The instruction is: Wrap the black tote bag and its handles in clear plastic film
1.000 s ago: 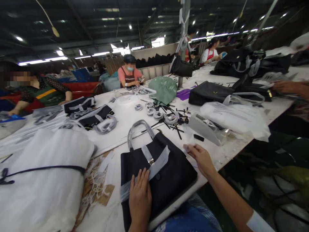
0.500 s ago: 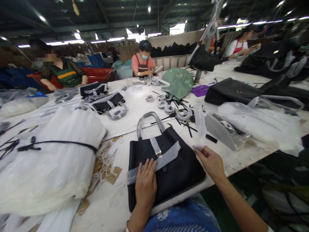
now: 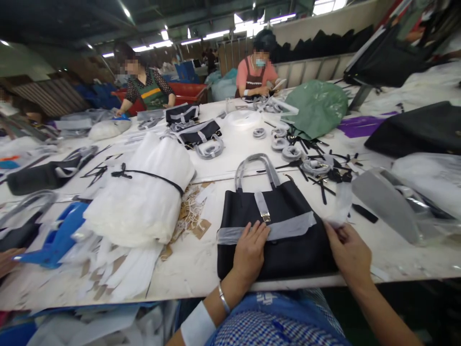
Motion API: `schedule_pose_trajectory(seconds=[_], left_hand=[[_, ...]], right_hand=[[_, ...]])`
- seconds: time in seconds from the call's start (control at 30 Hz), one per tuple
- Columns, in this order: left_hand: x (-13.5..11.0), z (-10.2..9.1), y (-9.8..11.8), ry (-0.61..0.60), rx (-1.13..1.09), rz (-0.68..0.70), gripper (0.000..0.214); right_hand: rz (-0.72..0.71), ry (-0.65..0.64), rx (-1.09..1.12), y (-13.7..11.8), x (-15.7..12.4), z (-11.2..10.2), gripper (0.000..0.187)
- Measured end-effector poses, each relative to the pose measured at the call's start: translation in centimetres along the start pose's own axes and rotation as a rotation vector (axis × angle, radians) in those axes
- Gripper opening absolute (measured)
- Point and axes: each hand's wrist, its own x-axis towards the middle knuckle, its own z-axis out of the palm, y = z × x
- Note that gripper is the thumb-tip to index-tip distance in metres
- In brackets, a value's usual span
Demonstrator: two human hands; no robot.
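Note:
A black handbag (image 3: 288, 257) lies flat before me on the table, its looped handle (image 3: 257, 161) wrapped in clear film and pointing away. One translucent strip (image 3: 291, 227) runs across its front, just below the gold clasp (image 3: 265, 217). My left hand (image 3: 250, 252) rests on the bag's front with fingers laid flat over that strip. At the bag's right edge, my right hand (image 3: 347, 247) pinches a second translucent strip (image 3: 342, 204) between thumb and fingers. That strip stands up beyond the fingertips, and its lower end is hidden by the hand.
A bound white foam bundle (image 3: 140, 202) and a blue tool (image 3: 61, 235), perhaps a tape dispenser, lie left. A grey tape dispenser (image 3: 385, 202) stands right. Wrapped coils (image 3: 291, 153) and black straps lie beyond the bag. Two co-workers sit across; another person's hand (image 3: 9, 262) shows far left.
The view has swung left. My right hand has come closer against the bag's right edge with its strip. The bag lies squarer to me, and my left hand stays on its front.

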Motion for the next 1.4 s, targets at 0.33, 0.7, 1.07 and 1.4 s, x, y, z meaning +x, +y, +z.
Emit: schedule_pose_trajectory(seconds=[0.33, 0.7, 1.07, 1.4], left_hand=[[0.4, 0.6, -0.1, -0.044, 0.081, 0.081, 0.055], [0.5, 0.8, -0.6, -0.032, 0.107, 0.122, 0.053], [0.0, 1.8, -1.7, 0.044, 0.152, 0.188, 0.057], [-0.1, 2.1, -1.8, 0.048, 0.131, 0.182, 0.056]], right_hand=[[0.024, 0.243, 0.672, -0.7, -0.3, 0.0, 0.047], [-0.066, -0.299, 0.378, 0.1, 3.1, -4.8, 0.045], [0.224, -0.013, 0.818, 1.5, 4.3, -3.0, 0.044], [0.115, 0.155, 0.953, -3.5, 3.8, -5.1, 0.03]])
